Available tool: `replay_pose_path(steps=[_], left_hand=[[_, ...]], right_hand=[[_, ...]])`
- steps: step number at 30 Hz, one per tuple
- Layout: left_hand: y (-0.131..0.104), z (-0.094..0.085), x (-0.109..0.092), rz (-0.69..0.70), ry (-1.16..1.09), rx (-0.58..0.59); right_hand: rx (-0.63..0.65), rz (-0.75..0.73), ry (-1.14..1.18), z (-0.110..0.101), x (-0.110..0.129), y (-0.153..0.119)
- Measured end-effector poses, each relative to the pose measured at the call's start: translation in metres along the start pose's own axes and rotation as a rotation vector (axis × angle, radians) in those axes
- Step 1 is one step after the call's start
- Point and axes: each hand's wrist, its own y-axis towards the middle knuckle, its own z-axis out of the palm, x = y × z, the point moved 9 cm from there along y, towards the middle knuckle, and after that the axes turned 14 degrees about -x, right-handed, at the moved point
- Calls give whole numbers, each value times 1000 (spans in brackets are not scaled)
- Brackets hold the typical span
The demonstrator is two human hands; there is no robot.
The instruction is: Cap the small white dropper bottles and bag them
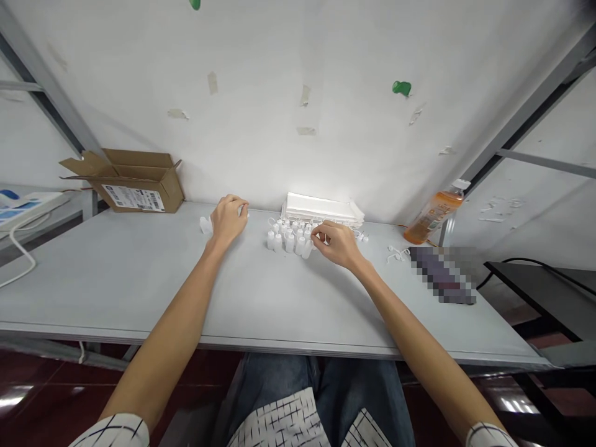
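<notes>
Small white plastic bottles (pixel 290 241), several of them, stand in a close group at the middle of the table. My right hand (pixel 339 243) is at the right edge of the group, thumb and forefinger closed at the top of a slightly tilted bottle (pixel 307 249). Left of the group, my left hand (pixel 227 218) hovers over the table with its fingers bent together. A tiny white bit shows by its fingertips, too small to name. Partly behind that hand lies a translucent white piece (pixel 205 225).
Behind the bottles is a stack of white flat sheets or bags (pixel 321 206). An open cardboard box (pixel 139 186) stands at the back left. To the right are an orange drink bottle (pixel 433 214), loose white loops (pixel 397 253) and a blurred-out dark object (pixel 440 273).
</notes>
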Motion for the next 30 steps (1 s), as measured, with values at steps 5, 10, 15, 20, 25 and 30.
replay_pose_path(steps=[5,10,15,20,25,30], left_hand=[[-19,38,18,45,193,250],[-33,57,21,100,298,384],[-33,59,16,105,313,389],[-30,50,13,59,305,341],[-11,14,-1,-6,113,14],[-8,-27,-43,70,-189,-289]], right_hand=[[-21,2,-21,-1,0,-1],[-47,9,-25,-3,-2,-4],[-153,5,-18,-15,-3,-6],[-427,20,-47,-58,-24,-2],[-614,220,-202,-107,-109,-14],[-416,630,-431,-127,-207,-54]])
